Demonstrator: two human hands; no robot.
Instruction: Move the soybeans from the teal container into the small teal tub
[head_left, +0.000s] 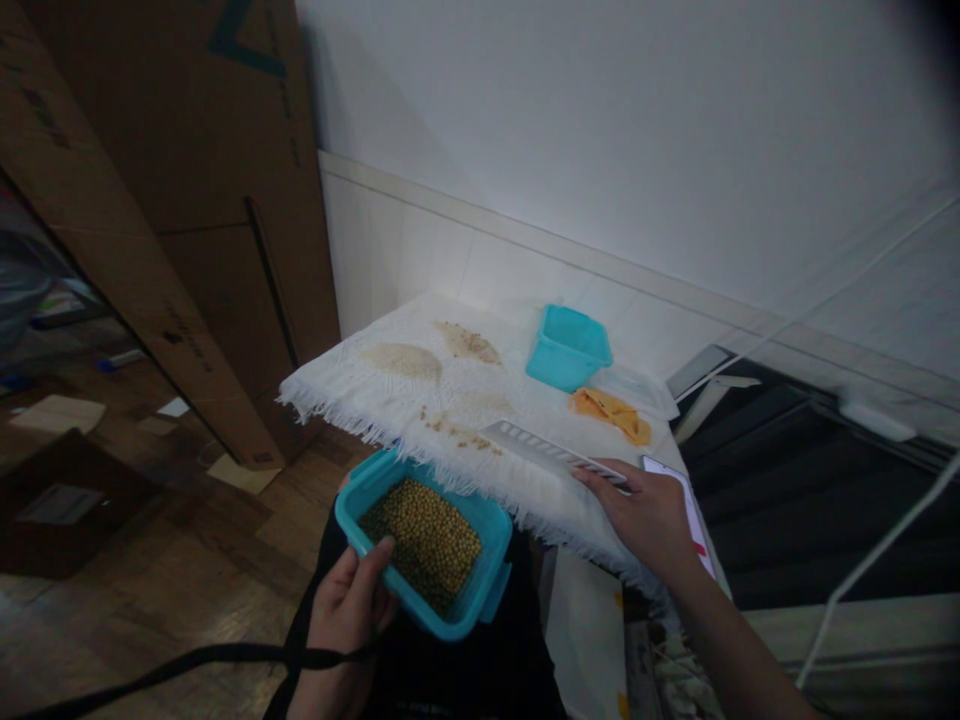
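My left hand (349, 600) grips the near left rim of a teal plastic container (454, 628), thumb over the edge. Yellowish beans (435, 535) lie inside it, and it is held over my lap, just below the table's fringed front edge. My right hand (637, 505) is closed on one end of a long, flat, pale slotted strip (536, 447). The strip's far end rests on or just above the white cloth (442, 390), beside a scatter of loose beans (450, 432). Farther back are a pale grainy heap (405, 362) and another scatter of beans (472, 343).
A second teal container (566, 350) stands at the back of the table, near an orange cloth (611, 413) and a clear lid (637, 388). A phone (679, 490) lies by my right wrist. Tall cardboard boxes (225, 250) stand left; a white wall (600, 130) rises behind.
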